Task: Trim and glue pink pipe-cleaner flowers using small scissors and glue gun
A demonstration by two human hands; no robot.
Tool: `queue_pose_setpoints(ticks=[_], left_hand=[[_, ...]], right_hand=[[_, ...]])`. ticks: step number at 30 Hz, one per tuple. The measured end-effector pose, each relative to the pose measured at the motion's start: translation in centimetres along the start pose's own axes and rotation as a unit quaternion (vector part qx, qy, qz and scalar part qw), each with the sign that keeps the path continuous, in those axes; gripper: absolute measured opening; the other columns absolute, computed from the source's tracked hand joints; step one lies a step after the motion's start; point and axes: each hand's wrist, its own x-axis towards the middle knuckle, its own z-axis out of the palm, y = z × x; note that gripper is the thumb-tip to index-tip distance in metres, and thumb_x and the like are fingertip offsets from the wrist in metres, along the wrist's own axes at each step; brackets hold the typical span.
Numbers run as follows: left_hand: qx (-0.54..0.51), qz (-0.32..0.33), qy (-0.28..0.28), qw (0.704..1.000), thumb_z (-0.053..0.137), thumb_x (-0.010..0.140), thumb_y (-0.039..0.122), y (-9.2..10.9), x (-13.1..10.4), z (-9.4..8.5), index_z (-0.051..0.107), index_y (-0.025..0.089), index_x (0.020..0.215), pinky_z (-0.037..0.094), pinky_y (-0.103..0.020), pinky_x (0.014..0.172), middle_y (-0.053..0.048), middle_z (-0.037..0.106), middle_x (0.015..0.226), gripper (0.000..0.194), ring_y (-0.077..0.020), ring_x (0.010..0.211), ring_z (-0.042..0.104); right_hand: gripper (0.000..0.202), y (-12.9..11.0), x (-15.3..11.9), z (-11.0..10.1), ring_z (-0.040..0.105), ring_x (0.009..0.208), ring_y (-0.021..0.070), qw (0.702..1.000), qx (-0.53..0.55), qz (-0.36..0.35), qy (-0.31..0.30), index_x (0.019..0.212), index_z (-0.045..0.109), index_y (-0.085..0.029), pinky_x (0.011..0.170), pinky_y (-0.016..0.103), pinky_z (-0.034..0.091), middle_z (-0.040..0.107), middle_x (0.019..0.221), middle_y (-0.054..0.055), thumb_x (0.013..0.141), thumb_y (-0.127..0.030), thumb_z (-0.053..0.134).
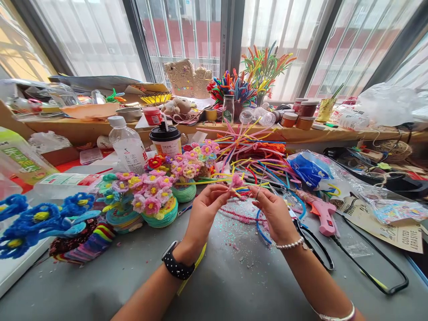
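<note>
The left hand (209,207) has thumb and fingers pinched together on a fuzzy pink piece (237,180), which sits just in front of its fingertips, above the desk (230,290) and between the two hands. The right hand (272,211) is closed on a slender piece (260,180), too thin to make out clearly. Beneath them, loose glitter (230,243) is scattered around a red tinsel strand (239,215) and a bent blue strand (259,227). A yellow strip (194,267) lies partly under the left wrist. Straight beyond the hands, a tangled heap of fuzzy stems (257,151) crowds the back of the desk. To the left, pink flowers (155,191) in a pastel pot (163,216) stand near the left hand, with blue flowers (40,218) in a striped pot (88,243) farther out; a clear bottle (129,149) and a black-lidded cup (166,141) rise behind. On the right, a tool's black handles (319,249) lie close by the right wrist, then a pink glue gun (326,216), its black cord (364,274) looping toward the desk's edge, and a blue packet (309,171) behind.
</note>
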Motion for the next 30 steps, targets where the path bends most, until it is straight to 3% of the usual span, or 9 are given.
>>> queue_pose_setpoints(ticks=[4,7,13,16,19,23,27,30], left_hand=[[-0.099,-0.102,-0.009,0.99,0.066,0.064,0.018,-0.1,0.3,-0.1,0.057,0.017,0.083,0.045,-0.019,0.063,-0.001,0.069,0.075,0.021,-0.0097,0.068,0.061],[-0.135,-0.167,-0.028,0.976,0.065,0.066,0.022,-0.2,0.3,-0.3,0.062,0.014,0.079,0.046,-0.018,0.064,-0.003,0.069,0.076,0.016,-0.0081,0.065,0.06],[-0.053,-0.227,-0.163,0.959,0.064,0.066,0.029,-0.2,-0.3,0.1,0.062,0.012,0.075,0.045,-0.017,0.056,-0.003,0.065,0.068,0.018,-0.0068,0.056,0.058],[-0.008,-0.235,-0.209,0.949,0.063,0.067,0.031,0.0,-0.7,0.5,0.062,0.011,0.073,0.045,-0.018,0.056,-0.004,0.065,0.068,0.021,-0.0081,0.056,0.058],[0.009,-0.227,-0.208,0.951,0.062,0.067,0.031,0.1,-0.9,0.7,0.063,0.013,0.073,0.045,-0.02,0.058,-0.004,0.066,0.069,0.019,-0.0095,0.059,0.06],[0.066,-0.197,-0.231,0.95,0.063,0.066,0.028,-0.2,-0.8,0.5,0.067,0.015,0.076,0.045,-0.023,0.064,-0.006,0.068,0.074,0.017,-0.0126,0.066,0.06],[0.112,-0.169,-0.216,0.955,0.066,0.062,0.024,-0.5,-0.7,0.3,0.069,0.016,0.073,0.045,-0.024,0.061,-0.004,0.067,0.067,0.015,-0.0133,0.062,0.058],[0.092,-0.153,-0.207,0.962,0.065,0.063,0.024,-0.4,-0.5,0.3,0.069,0.016,0.071,0.044,-0.024,0.06,-0.003,0.065,0.064,0.013,-0.0118,0.059,0.056]], right_hand=[[0.023,0.7,-0.8,-0.1,0.054,0.088,0.0205,0.996,-0.069,-0.037,-0.046,0.071,0.069,-0.019,0.073,0.03,0.039,0.062,0.091,0.004,0.071,-0.04,0.058],[0.025,1.1,-1.5,0.0,0.053,0.09,0.0211,0.995,-0.062,-0.039,-0.064,0.079,0.069,-0.02,0.072,0.03,0.041,0.062,0.09,0.004,0.074,-0.041,0.055],[0.022,1.0,-2.0,-0.2,0.051,0.096,0.0216,0.997,-0.008,-0.038,-0.073,0.086,0.068,-0.021,0.086,0.033,0.037,0.062,0.097,0.004,0.071,-0.036,0.061],[0.026,1.0,-2.2,-0.3,0.051,0.097,0.0226,0.995,0.032,-0.018,-0.093,0.092,0.067,-0.021,0.088,0.037,0.035,0.062,0.099,0.005,0.071,-0.035,0.062],[0.027,0.9,-2.3,-0.3,0.052,0.095,0.0216,0.993,0.045,-0.018,-0.108,0.094,0.066,-0.023,0.088,0.036,0.036,0.063,0.094,0.004,0.071,-0.035,0.061],[0.027,0.7,-2.3,-0.4,0.052,0.092,0.0215,0.997,0.022,-0.015,-0.076,0.093,0.066,-0.022,0.082,0.035,0.038,0.063,0.094,0.004,0.071,-0.036,0.06],[0.023,0.5,-2.1,-0.7,0.052,0.081,0.018,0.998,0.0,-0.013,-0.063,0.087,0.067,-0.022,0.073,0.03,0.039,0.063,0.086,0.002,0.072,-0.038,0.059],[0.023,0.3,-2.1,-0.9,0.051,0.075,0.0157,0.997,-0.031,-0.024,-0.067,0.08,0.065,-0.02,0.07,0.027,0.038,0.06,0.077,0.0,0.075,-0.04,0.055]])
